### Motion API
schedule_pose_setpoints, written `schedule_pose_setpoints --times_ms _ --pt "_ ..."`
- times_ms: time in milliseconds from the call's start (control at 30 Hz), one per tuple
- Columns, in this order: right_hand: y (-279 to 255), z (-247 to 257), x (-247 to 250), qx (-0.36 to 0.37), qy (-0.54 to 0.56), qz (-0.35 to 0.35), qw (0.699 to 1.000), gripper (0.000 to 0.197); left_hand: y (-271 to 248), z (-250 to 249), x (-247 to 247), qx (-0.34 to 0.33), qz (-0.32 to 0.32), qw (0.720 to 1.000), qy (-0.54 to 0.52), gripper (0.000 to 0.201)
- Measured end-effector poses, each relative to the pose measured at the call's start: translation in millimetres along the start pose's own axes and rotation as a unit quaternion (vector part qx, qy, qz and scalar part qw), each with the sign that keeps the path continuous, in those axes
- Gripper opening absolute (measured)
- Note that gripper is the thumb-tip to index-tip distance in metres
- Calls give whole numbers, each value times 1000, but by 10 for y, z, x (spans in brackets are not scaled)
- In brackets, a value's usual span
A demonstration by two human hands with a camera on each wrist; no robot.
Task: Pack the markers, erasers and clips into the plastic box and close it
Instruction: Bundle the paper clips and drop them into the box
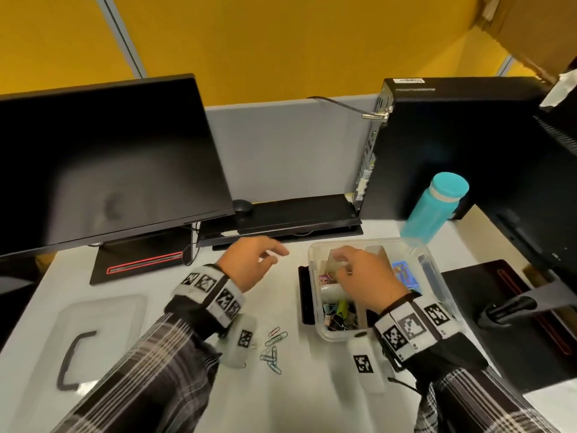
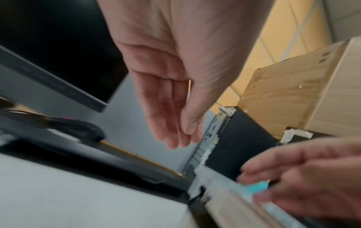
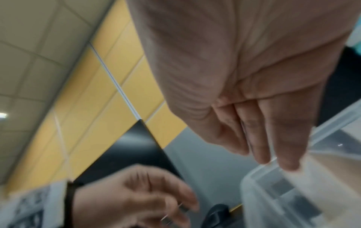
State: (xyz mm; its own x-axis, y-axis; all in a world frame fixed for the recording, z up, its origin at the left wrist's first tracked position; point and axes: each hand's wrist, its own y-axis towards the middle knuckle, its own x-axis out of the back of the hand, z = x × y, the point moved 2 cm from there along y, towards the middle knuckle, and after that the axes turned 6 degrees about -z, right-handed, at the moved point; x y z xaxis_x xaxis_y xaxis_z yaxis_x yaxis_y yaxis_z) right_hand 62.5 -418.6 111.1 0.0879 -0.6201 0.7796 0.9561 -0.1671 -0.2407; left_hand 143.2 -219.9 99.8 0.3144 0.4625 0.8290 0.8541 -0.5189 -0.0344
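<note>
A clear plastic box (image 1: 434,270) stands open on the white desk, with binder clips (image 1: 340,314) and a blue eraser (image 1: 406,275) inside. My right hand (image 1: 343,267) reaches down into its left compartments; in the right wrist view its fingers (image 3: 287,146) are straight, with nothing seen between them. My left hand (image 1: 271,256) hovers over the desk left of the box. Blurred thin metal glints sit between its curled fingers (image 3: 175,206), like a paper clip. Several coloured paper clips (image 1: 273,348) lie loose on the desk near my left wrist. The box lid (image 1: 103,332) lies far left.
A monitor (image 1: 103,164) stands at the back left, and a black keyboard (image 1: 290,217) lies behind the box. A computer tower (image 1: 452,145) and a teal bottle (image 1: 434,207) stand at the back right. A black strip (image 1: 304,295) lies against the box's left wall.
</note>
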Motion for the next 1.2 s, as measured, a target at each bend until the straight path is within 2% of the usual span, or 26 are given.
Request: schedule_pose_setpoints --times_ms 100,233,333,400,467,533,600,733,833,933,967,1033,1100,1200 --pt "-281 249 -159 87 63 -41 993 35 -383 423 -151 51 21 998 26 24" --pt "-498 447 -703 188 21 -20 982 37 -888 860 -524 111 96 988 51 24" --pt "-459 415 -1130 188 -39 24 981 46 -1162 1057 -751 90 166 980 68 54" --pt "-384 291 -1406 157 -100 78 979 66 -1260 1118 -846 73 185 977 81 70" --pt "-327 123 -1663 120 -169 144 967 97 -1300 1157 -904 69 171 979 86 73" --pt "-324 9 -1827 110 -215 179 954 106 -1287 1177 -926 68 154 983 75 70" --pt "-341 -46 -1883 122 -223 158 954 94 -1234 1183 -938 57 143 986 60 63" --pt "-389 -145 -1951 143 -196 101 965 54 -1138 1135 -971 37 125 990 60 45" --pt "-387 -140 -2029 172 -204 59 962 30 -1114 1088 -1010 29 118 989 80 34" --pt "-350 -106 -2141 133 -237 91 958 41 -1119 1050 -1044 17 121 987 108 30" --pt "-327 -83 -2184 126 -235 72 961 42 -1111 1041 -1042 18 120 986 116 29" --pt "-359 31 -2190 150 -248 37 956 37 -1078 1037 -1028 37 118 985 117 27" --pt "-358 109 -2184 111 -214 34 970 19 -1040 1041 -1019 63 117 986 101 25" --pt "-319 108 -2200 91 -213 55 971 23 -1014 1033 -1028 88 123 985 86 20"
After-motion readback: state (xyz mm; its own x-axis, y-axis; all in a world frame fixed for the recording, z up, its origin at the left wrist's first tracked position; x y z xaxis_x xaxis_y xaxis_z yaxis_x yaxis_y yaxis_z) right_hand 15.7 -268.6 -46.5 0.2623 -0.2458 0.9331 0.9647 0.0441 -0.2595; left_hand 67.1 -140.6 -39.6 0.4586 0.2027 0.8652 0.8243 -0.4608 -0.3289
